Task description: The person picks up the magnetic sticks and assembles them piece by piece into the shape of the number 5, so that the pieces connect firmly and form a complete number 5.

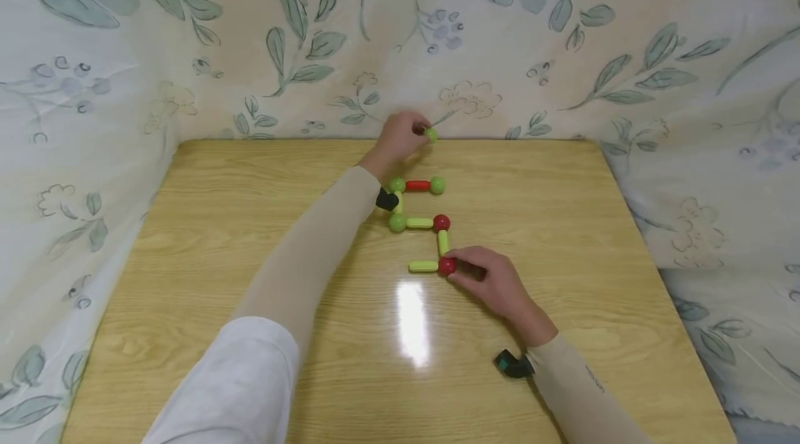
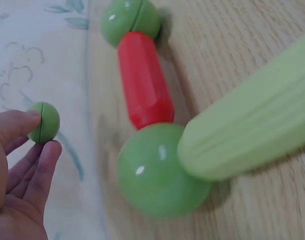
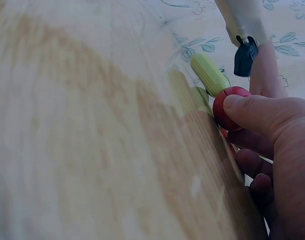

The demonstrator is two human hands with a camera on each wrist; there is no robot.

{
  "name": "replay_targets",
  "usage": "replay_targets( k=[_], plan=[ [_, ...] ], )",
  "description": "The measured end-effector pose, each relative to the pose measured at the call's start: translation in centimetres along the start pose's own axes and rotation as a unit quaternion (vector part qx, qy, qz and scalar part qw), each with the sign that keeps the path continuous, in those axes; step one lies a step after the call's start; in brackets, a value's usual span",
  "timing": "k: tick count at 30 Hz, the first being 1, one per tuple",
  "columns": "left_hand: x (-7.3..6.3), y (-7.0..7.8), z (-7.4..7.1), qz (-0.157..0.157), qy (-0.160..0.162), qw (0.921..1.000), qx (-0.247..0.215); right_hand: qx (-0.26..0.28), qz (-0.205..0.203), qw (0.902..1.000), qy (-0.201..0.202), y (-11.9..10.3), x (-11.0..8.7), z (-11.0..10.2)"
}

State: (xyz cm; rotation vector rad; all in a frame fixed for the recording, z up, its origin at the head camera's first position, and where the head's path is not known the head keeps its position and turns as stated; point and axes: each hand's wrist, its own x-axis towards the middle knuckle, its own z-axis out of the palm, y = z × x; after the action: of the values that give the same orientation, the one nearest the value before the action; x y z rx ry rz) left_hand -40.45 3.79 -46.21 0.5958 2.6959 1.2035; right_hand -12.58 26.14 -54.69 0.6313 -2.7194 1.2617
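Between thumb and fingers, my left hand [image 1: 400, 137] pinches a loose green ball [image 2: 48, 122] over the table's far edge. My right hand [image 1: 500, 284] holds a red ball [image 1: 446, 267] at the near end of a zigzag chain on the table. From that ball a yellow-green rod [image 1: 423, 267] points left, and another rod [image 1: 443, 241] runs up to a second red ball [image 1: 441, 222]. Further on, a rod [image 1: 419, 223] joins a green ball [image 1: 397, 223]. At the far end, a red rod [image 2: 145, 80] links two green balls, the nearer one [image 2: 157, 170] touching a yellow-green rod [image 2: 252, 110].
The wooden table [image 1: 250, 222] is bordered at the back and sides by a leaf-patterned cloth [image 1: 387, 34]. A bright reflection lies on the tabletop near the chain. My left forearm [image 1: 300, 263] stretches over the table's left part, and a black wrist device [image 1: 514, 365] sits at my right wrist.
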Motion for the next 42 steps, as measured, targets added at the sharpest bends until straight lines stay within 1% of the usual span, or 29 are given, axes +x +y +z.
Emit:
replay_targets(
  k=[5,11,14,19,29,37,42],
  plan=[
    [-0.5,0.3,-0.8,0.006,-0.011,0.9999,0.007,-0.001,0.005,1.0,0.002,0.2,-0.2,-0.2],
    [-1.6,0.3,-1.4,0.025,-0.016,0.9996,-0.005,0.001,0.017,0.9999,-0.001,0.2,-0.2,-0.3],
    [-2.5,0.0,-1.6,0.03,-0.012,0.9993,-0.017,0.001,0.02,0.9998,-0.006,0.1,-0.1,-0.3],
    [-4.2,-0.6,-2.1,0.036,0.008,0.9986,-0.039,0.002,0.022,0.9997,-0.004,-0.1,0.0,-0.3],
    [-7.1,-1.3,-3.2,0.039,0.018,0.9981,-0.044,-0.004,0.02,0.9998,-0.003,-0.4,0.2,-0.3],
    [-10.1,-1.6,-4.0,0.055,0.009,0.9959,-0.071,0.002,0.024,0.9997,-0.007,-0.8,0.4,0.0],
    [-11.5,-1.9,-4.3,0.065,0.002,0.9952,-0.073,0.005,0.027,0.9996,-0.005,-1.0,0.6,0.1]
  ],
)
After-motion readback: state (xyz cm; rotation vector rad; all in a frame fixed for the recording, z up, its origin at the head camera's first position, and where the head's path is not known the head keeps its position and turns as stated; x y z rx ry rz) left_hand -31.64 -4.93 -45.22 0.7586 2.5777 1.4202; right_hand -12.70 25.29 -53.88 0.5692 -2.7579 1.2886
